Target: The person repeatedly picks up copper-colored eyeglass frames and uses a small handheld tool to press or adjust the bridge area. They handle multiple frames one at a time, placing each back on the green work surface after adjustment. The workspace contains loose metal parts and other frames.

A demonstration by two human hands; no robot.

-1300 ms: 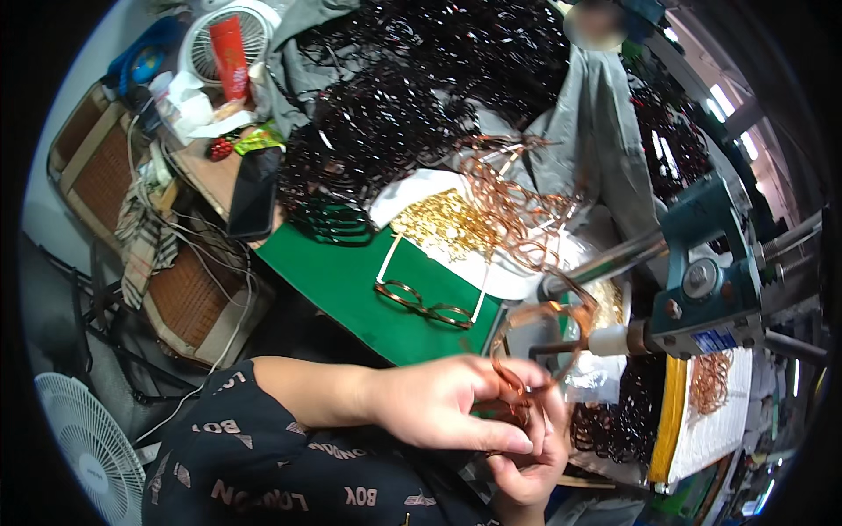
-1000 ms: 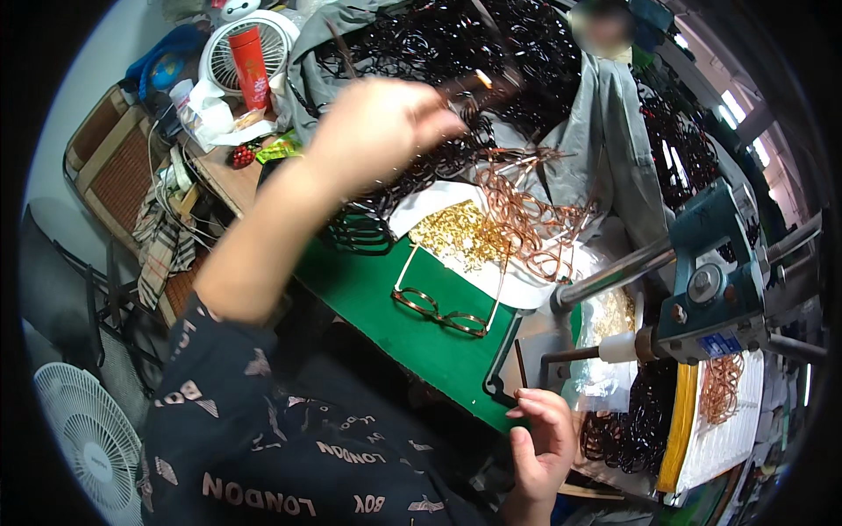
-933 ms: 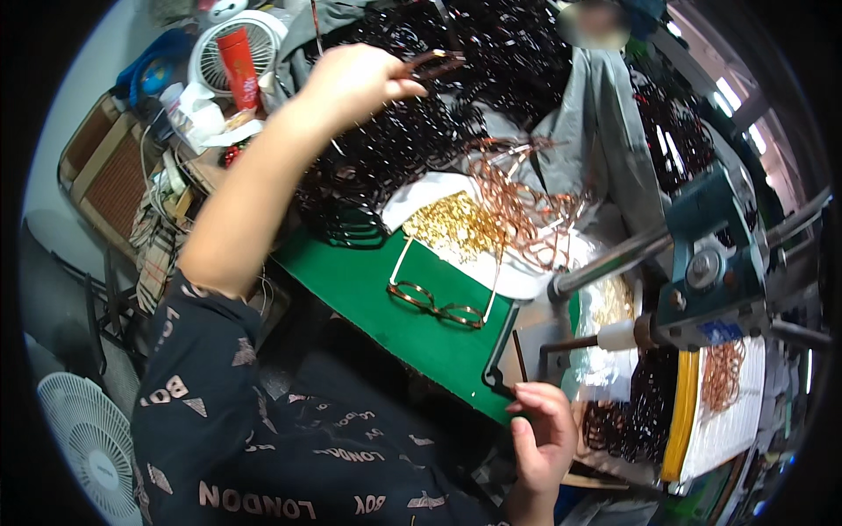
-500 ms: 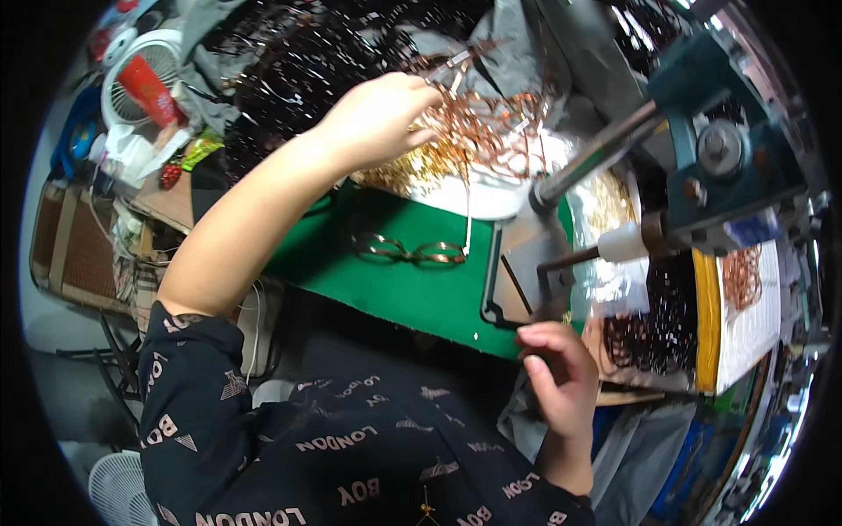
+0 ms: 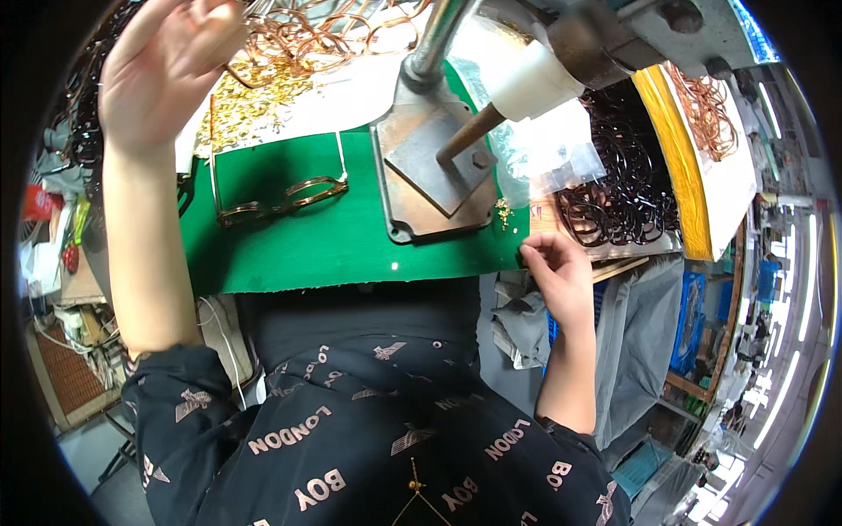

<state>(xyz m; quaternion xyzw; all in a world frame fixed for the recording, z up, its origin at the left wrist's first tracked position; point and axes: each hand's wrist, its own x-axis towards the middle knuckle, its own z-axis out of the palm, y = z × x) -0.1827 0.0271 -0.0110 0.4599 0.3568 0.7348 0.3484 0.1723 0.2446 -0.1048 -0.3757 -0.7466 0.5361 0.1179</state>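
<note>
My left hand (image 5: 167,74) is raised at the upper left, beside tangled brown eyeglass frames (image 5: 303,35) and a heap of small gold pieces (image 5: 254,105). Its fingers are smeared by motion, so their grip cannot be made out. On the green mat (image 5: 351,259) lies a brown pair of eyeglass frames (image 5: 316,188), both temples pointing away from me. My right hand (image 5: 564,272) is at the mat's near right corner, thumb and fingertips pinched together. Anything between them is too small to make out. A few gold bits (image 5: 503,213) lie just beyond it.
A metal hand press with a square plate (image 5: 438,158) stands on the mat, its thick shaft overhanging to the right. Dark eyeglass frames (image 5: 614,193) fill a tray at right, next to a clear plastic bag (image 5: 561,162) and a yellow-edged box (image 5: 675,167).
The view has shifted, bringing the press and mat closer. My left hand has drawn back left from the heap of frames and gold pieces. My right thumb and fingers have closed into a pinch.
</note>
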